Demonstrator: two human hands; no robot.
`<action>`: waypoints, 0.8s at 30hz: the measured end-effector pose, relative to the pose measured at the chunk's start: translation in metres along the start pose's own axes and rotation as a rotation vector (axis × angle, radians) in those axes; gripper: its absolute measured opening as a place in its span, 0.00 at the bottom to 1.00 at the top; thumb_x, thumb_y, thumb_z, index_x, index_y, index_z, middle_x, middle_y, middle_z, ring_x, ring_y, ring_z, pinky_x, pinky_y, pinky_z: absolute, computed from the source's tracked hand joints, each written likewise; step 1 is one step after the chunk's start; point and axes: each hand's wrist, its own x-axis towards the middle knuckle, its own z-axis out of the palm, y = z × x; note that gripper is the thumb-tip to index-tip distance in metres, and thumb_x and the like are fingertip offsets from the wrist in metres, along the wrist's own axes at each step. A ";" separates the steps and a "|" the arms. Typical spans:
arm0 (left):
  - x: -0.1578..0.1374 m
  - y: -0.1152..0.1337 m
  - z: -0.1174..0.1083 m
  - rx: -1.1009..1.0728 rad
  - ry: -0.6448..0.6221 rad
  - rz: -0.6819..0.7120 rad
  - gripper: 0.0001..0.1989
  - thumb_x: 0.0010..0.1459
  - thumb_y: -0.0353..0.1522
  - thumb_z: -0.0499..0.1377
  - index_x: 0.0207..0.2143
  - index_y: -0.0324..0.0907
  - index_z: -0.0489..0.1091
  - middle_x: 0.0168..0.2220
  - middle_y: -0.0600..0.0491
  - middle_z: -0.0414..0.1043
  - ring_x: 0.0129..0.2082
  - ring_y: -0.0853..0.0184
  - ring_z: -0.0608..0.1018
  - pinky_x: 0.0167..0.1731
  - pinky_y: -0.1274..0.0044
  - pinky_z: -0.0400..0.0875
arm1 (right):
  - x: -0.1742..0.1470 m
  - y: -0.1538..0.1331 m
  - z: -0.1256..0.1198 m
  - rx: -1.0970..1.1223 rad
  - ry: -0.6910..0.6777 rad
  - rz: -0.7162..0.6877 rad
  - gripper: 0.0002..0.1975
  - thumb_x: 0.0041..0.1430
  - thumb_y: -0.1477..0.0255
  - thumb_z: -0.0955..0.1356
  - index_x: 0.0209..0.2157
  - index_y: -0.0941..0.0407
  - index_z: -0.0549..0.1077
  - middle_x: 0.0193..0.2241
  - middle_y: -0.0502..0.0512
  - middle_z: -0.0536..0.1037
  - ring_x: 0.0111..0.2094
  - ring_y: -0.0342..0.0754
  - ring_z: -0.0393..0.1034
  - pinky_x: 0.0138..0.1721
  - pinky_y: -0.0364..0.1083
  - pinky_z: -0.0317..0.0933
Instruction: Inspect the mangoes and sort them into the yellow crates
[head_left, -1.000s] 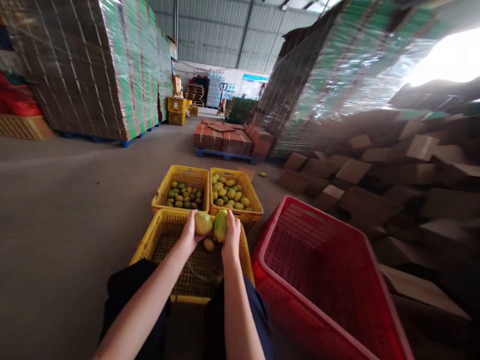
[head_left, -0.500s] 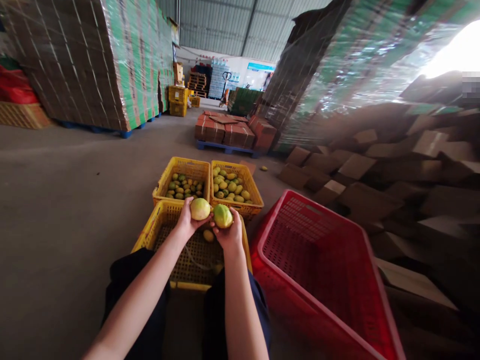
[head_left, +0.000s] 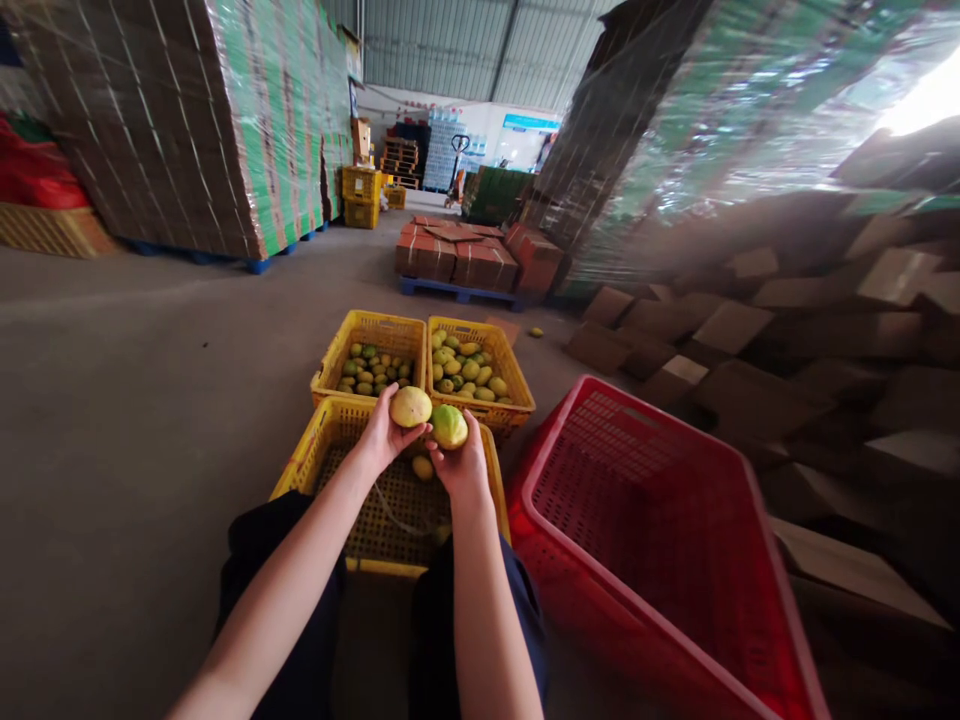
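Note:
My left hand [head_left: 385, 432] is closed round a pale yellow, oval fruit [head_left: 411, 407]. Close beside it, my right hand [head_left: 463, 460] grips a yellow fruit with a green top [head_left: 449, 426]. Both fruits are held up over the near yellow crate [head_left: 300, 455], almost touching; their exact kind is not clear. On the crate's slatted bottom lies one small yellow fruit [head_left: 422, 468], and a second is partly hidden by my right leg. Behind stand two more yellow crates, the left one [head_left: 330, 362] with smaller green and yellow fruit, the right one [head_left: 520, 400] with larger yellowish fruit.
A red plastic crate [head_left: 637, 610] stands close on my right. Beyond it is a heap of brown cartons [head_left: 727, 330]. Flat cardboard bundles [head_left: 486, 268] rest on a blue pallet ahead. Wrapped stacks [head_left: 285, 130] rise on both sides, and one fruit [head_left: 536, 332] lies on the floor.
The fruit in my left hand has turned a little and come nearer the green-topped one. The view has shifted slightly; both hands still hold their fruits.

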 end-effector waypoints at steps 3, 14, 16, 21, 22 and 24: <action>-0.001 -0.001 0.001 0.011 0.016 0.020 0.20 0.67 0.42 0.52 0.42 0.33 0.72 0.25 0.48 0.76 0.18 0.68 0.77 0.16 0.82 0.74 | 0.001 0.001 -0.001 0.009 0.007 -0.007 0.16 0.60 0.59 0.63 0.28 0.56 0.72 0.19 0.52 0.74 0.16 0.42 0.64 0.12 0.38 0.56; -0.008 0.002 -0.004 0.067 -0.053 0.105 0.07 0.59 0.32 0.62 0.36 0.36 0.74 0.32 0.48 0.77 0.25 0.69 0.79 0.21 0.83 0.75 | 0.010 0.004 -0.004 -0.112 0.003 -0.097 0.19 0.54 0.53 0.69 0.31 0.56 0.71 0.20 0.51 0.74 0.18 0.43 0.66 0.14 0.39 0.60; -0.009 -0.001 -0.005 0.115 -0.068 0.194 0.06 0.54 0.29 0.65 0.35 0.38 0.73 0.34 0.49 0.77 0.30 0.68 0.79 0.26 0.80 0.78 | 0.011 0.001 -0.009 -0.175 -0.011 -0.174 0.18 0.52 0.55 0.71 0.34 0.55 0.70 0.23 0.50 0.75 0.19 0.44 0.68 0.15 0.40 0.63; -0.012 -0.006 -0.013 0.381 -0.035 0.473 0.19 0.45 0.26 0.70 0.41 0.44 0.73 0.40 0.52 0.76 0.38 0.66 0.78 0.39 0.76 0.78 | 0.003 -0.006 -0.025 -0.386 -0.050 -0.478 0.27 0.42 0.60 0.78 0.44 0.51 0.69 0.32 0.46 0.77 0.26 0.45 0.71 0.20 0.41 0.67; -0.014 -0.006 -0.014 0.444 -0.035 0.535 0.21 0.44 0.25 0.70 0.42 0.44 0.73 0.41 0.53 0.76 0.40 0.66 0.78 0.42 0.76 0.76 | -0.001 -0.007 -0.028 -0.450 -0.051 -0.562 0.29 0.42 0.61 0.78 0.45 0.51 0.69 0.34 0.46 0.77 0.27 0.44 0.71 0.21 0.41 0.68; -0.020 -0.005 -0.016 0.520 -0.052 0.644 0.27 0.42 0.23 0.71 0.46 0.45 0.73 0.44 0.52 0.75 0.46 0.65 0.77 0.50 0.78 0.72 | -0.007 -0.009 -0.031 -0.542 -0.070 -0.675 0.30 0.41 0.64 0.79 0.47 0.51 0.71 0.35 0.46 0.78 0.29 0.43 0.71 0.25 0.42 0.69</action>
